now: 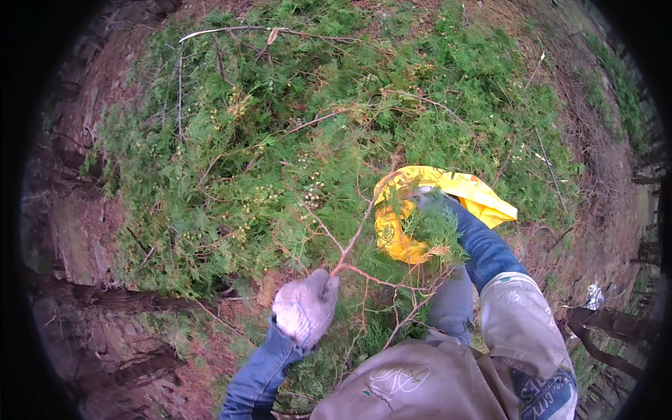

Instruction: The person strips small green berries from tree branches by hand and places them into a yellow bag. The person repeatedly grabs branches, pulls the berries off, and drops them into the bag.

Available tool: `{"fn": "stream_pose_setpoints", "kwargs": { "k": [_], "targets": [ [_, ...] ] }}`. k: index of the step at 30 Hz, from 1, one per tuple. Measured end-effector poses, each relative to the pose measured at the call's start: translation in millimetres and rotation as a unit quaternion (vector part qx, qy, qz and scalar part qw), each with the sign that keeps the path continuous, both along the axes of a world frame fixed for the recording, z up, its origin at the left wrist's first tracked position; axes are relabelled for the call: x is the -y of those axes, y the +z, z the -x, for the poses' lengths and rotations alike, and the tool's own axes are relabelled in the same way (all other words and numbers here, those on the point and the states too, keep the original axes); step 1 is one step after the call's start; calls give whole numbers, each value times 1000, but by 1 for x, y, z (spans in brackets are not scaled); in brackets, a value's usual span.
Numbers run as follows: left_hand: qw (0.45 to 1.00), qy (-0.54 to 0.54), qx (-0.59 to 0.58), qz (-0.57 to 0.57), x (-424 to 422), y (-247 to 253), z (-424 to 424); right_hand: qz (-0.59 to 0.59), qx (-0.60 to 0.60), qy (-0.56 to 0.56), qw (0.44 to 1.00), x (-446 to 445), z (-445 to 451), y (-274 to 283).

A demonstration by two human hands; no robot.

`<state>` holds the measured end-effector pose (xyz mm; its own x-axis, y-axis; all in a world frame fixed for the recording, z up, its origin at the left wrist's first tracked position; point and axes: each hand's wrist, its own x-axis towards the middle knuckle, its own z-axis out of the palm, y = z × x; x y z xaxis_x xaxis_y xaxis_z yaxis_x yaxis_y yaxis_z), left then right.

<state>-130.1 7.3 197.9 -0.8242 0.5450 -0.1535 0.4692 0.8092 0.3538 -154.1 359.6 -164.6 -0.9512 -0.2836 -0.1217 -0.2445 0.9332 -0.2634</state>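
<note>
My left hand [306,308], in a pale knitted work glove, is closed around the cut end of a forked conifer branch [344,257]. The branch's reddish twigs spread upward and to the right, some reaching in front of my body. On the right, a yellow plastic bag [401,239] with dark printing curves around my right hand [426,191]. Only a small pale part of that hand's glove shows at the bag's opening. A green spray of foliage [433,226] crosses before the bag and my wrist, so the right fingers are hidden.
A broad heap of cut conifer foliage [252,131] with small pale cones covers the ground ahead. A long bare branch [325,37] lies across its far side. Dark logs [115,296] lie at left, and a forked dark limb [604,336] at right near white litter [595,297].
</note>
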Motion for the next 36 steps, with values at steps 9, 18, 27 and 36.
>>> {"fn": "stream_pose_setpoints", "kwargs": {
  "k": [9,18,27,36],
  "targets": [
    [1000,-17,11,9,2,-10,1,264,-261,-343,863,27,19,15],
    [1000,-5,26,-12,0,8,-1,314,-330,-243,857,33,69,64],
    [991,132,3,23,46,57,-11,7,144,-394,908,-151,18,25],
    [907,407,27,-99,125,32,88,-34,128,-213,968,11,-18,104]
  ]
}}
